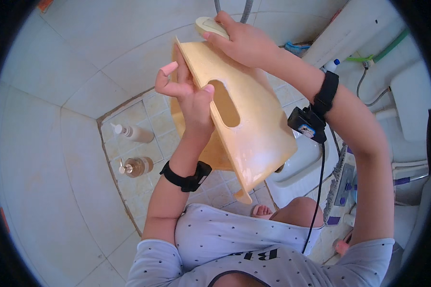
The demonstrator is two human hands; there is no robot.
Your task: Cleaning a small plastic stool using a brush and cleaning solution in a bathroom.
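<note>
A yellow plastic stool is held tilted before me, its wet outer face turned up and an oval slot cut through it. My left hand grips the stool's left edge, the thumb beside the slot and some fingers on the inner side. At the stool's upper end, my right hand holds a cream oval object with a flat panel; whether it is a brush cannot be told. The right palm lies close over the stool's surface, and the object's underside is hidden.
A white pump bottle and an amber pump bottle stand on the tiled floor by the left wall. A white squat toilet pan lies beyond the stool. At right are a mop head and a white pipe. A grey hose hangs above.
</note>
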